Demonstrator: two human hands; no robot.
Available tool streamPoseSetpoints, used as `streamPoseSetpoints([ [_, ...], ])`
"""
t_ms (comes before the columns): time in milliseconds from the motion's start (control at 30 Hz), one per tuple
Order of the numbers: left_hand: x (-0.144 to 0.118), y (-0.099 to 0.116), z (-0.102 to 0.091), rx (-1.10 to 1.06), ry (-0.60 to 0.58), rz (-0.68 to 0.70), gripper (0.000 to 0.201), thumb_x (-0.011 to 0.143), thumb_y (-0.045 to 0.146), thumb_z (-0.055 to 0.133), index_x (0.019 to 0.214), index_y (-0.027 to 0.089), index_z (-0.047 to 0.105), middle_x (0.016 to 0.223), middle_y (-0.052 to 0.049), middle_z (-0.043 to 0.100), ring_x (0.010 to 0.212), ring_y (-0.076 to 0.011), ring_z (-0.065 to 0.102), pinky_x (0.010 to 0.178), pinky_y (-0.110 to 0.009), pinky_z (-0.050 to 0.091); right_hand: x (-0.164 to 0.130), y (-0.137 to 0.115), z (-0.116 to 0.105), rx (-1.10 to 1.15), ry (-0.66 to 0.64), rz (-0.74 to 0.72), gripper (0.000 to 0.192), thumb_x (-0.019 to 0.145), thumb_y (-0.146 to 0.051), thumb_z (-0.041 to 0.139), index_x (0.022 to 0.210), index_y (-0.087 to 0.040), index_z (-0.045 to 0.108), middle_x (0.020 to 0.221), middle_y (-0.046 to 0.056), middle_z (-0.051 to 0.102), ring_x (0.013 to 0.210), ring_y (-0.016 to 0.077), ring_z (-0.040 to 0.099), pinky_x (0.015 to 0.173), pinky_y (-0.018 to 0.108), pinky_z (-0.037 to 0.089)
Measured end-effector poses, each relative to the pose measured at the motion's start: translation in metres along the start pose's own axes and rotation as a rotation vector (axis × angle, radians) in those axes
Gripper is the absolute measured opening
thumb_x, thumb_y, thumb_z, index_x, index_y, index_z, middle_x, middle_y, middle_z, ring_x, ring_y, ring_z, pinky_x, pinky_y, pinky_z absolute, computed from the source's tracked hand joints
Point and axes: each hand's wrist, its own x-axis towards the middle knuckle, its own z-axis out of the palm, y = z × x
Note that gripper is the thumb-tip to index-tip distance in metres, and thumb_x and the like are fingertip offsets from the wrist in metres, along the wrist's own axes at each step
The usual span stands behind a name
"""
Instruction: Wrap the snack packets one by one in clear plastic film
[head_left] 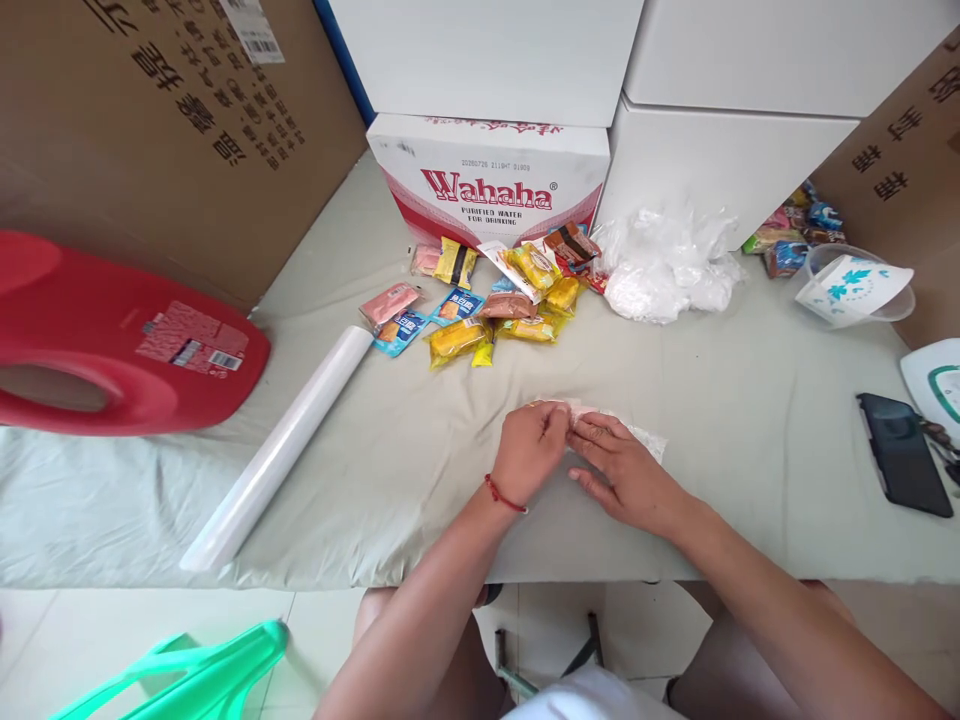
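Just below the centre of the frame, a small pinkish snack wrapped in clear plastic film (626,428) lies crosswise on the grey-green tabletop (750,420). Left hand (529,450) pinches its left end; right hand (619,468) presses flat on it.

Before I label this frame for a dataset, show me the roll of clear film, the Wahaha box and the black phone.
roll of clear film (279,448): head view, middle of the tube.
Wahaha box (487,185): head view, front face on the red lettering.
black phone (904,453): head view, centre of the screen.
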Motion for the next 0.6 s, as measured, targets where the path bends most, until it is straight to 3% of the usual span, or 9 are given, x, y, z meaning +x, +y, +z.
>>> streamPoseSetpoints([
  [100,0.000,0.000,0.007,0.221,-0.009,0.024,0.038,0.096,0.023,0.041,0.076,0.022,0.072,0.080,-0.004,0.070,0.078,-0.0210,0.065,0.073,-0.032,0.047,-0.007,0.008,-0.021,0.212,0.236,0.224,0.024,0.103,-0.035,0.053,0.110,-0.026,0.074,0.113,0.006,0.077,0.110,0.0248,0.069,0.098,0.045,0.056],
  [167,0.001,-0.001,0.010,0.375,0.021,0.031,0.030,0.094,0.021,0.047,0.088,0.024,0.076,0.086,-0.005,0.070,0.085,-0.0231,0.065,0.071,-0.033,0.045,-0.014,0.019,-0.033,0.152,0.423,0.482,0.024,0.101,-0.042,0.055,0.102,-0.026,0.073,0.104,0.006,0.076,0.098,0.0244,0.069,0.088,0.043,0.055],
  [200,0.002,-0.002,0.011,0.425,0.050,0.037,0.028,0.093,0.020,0.049,0.095,0.025,0.077,0.090,-0.005,0.069,0.089,-0.0241,0.065,0.071,-0.033,0.045,-0.018,0.025,-0.036,0.078,0.448,0.589,0.026,0.098,-0.046,0.059,0.101,-0.025,0.073,0.102,0.006,0.075,0.096,0.0258,0.067,0.084,0.042,0.054],
  [300,0.004,-0.004,0.012,0.510,0.172,0.038,0.028,0.090,0.028,0.061,0.116,0.025,0.072,0.107,-0.010,0.066,0.105,-0.0299,0.060,0.083,-0.039,0.048,-0.026,0.041,-0.036,-0.095,0.281,0.701,0.035,0.088,-0.053,0.066,0.106,-0.023,0.073,0.096,0.009,0.071,0.097,0.0295,0.059,0.079,0.042,0.051],
  [367,0.004,-0.004,0.011,0.550,0.229,-0.037,0.047,0.084,0.041,0.072,0.125,0.018,0.066,0.118,-0.016,0.061,0.113,-0.0364,0.054,0.094,-0.047,0.046,-0.029,0.045,-0.032,-0.131,0.167,0.687,0.032,0.085,-0.051,0.069,0.102,-0.024,0.073,0.096,0.009,0.069,0.095,0.0296,0.056,0.079,0.042,0.050],
  [467,0.003,-0.004,0.012,0.564,0.211,-0.167,0.055,0.081,0.055,0.075,0.116,0.013,0.066,0.121,-0.021,0.057,0.118,-0.0432,0.048,0.097,-0.057,0.042,-0.029,0.043,-0.026,-0.132,0.081,0.634,0.018,0.085,-0.042,0.068,0.089,-0.025,0.070,0.100,0.009,0.067,0.096,0.0290,0.054,0.080,0.042,0.050],
  [600,0.000,-0.001,0.017,0.507,0.196,-0.151,0.045,0.075,0.055,0.080,0.094,0.018,0.061,0.119,-0.018,0.057,0.119,-0.0420,0.048,0.094,-0.056,0.043,-0.023,0.031,-0.024,-0.112,0.084,0.560,0.009,0.087,-0.030,0.059,0.082,-0.024,0.063,0.097,0.007,0.067,0.093,0.0267,0.058,0.080,0.041,0.050],
])
